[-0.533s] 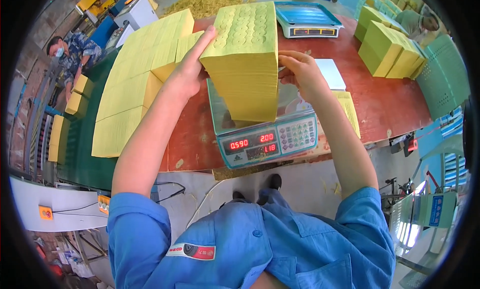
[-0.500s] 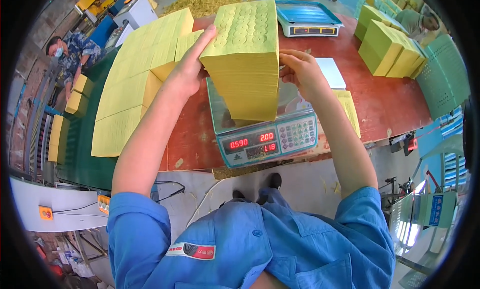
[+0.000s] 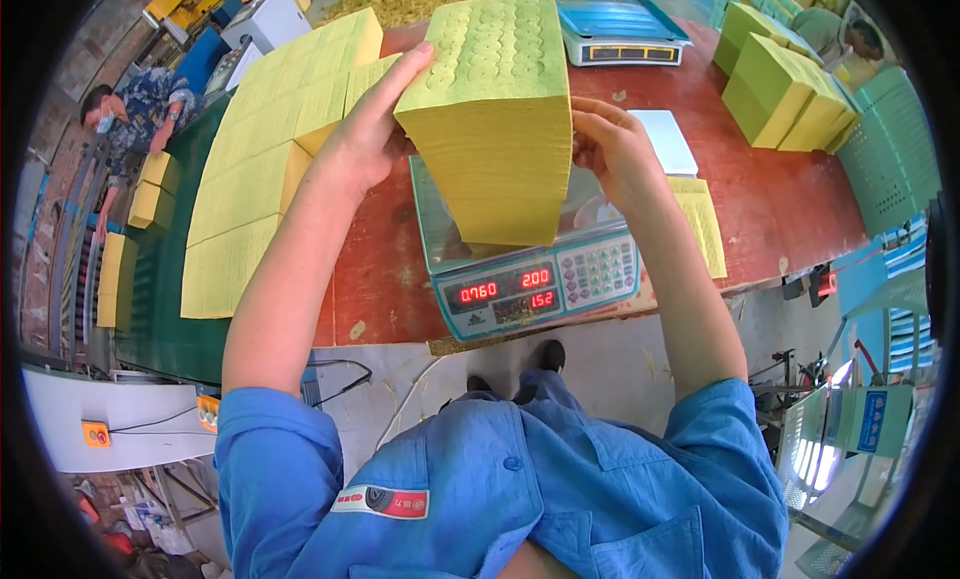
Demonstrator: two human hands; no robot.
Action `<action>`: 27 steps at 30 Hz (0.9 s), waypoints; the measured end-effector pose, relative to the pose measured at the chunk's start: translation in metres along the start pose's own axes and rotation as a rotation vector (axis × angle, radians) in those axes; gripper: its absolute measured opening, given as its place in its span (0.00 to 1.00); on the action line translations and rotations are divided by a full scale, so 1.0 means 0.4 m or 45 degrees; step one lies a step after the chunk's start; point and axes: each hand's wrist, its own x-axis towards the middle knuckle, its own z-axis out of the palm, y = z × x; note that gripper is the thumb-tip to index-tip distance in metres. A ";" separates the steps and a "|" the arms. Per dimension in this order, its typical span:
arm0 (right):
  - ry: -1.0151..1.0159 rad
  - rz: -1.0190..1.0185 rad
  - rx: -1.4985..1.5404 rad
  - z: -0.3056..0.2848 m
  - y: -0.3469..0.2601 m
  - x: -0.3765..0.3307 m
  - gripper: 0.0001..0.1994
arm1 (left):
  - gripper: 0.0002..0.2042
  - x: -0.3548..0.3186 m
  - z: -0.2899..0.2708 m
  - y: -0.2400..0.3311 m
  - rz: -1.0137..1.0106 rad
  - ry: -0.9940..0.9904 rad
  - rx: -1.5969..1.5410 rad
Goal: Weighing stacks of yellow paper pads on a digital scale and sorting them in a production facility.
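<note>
While the blue work shirt [image 3: 500, 499] fills the near edge at six o'clock, the two bare forearms are seen rising from it toward the centre of the view. Just beyond them an electronic weighing scale [image 3: 530, 279] is set at the near edge of the red-brown table [image 3: 780, 219], its lit red display turned toward the person. On its pan a tall stack of yellow paper sheets [image 3: 495, 119] is stood, its long axis upright and running from the pan toward twelve o'clock. The stack lies directly between the hands. The left hand [image 3: 370, 129] is laid flat against the stack's side at nine o'clock, fingers stretched out and spread along the top edge, nothing closed in them. The right hand [image 3: 615, 149] is pressed to the opposite side at three o'clock, fingers curled at the upper corner; both hands are equally near. Farther out, long rows of yellow sheet stacks [image 3: 270, 159] are laid at ten o'clock, a second scale [image 3: 620, 29] at twelve, and green-yellow bundles [image 3: 780, 89] at two. Another person [image 3: 135, 109] is bent over at the far left.
</note>
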 end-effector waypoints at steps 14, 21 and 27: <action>-0.095 -0.231 -0.013 0.028 0.146 0.075 0.33 | 0.29 0.072 0.080 -0.363 0.195 0.095 -0.613; -0.064 -0.210 0.031 0.011 0.126 0.148 0.24 | 0.31 0.121 0.121 -0.323 0.252 0.296 -0.696; -0.051 0.048 0.113 -0.073 0.155 0.083 0.27 | 0.24 0.037 0.151 -0.329 0.233 0.576 -0.625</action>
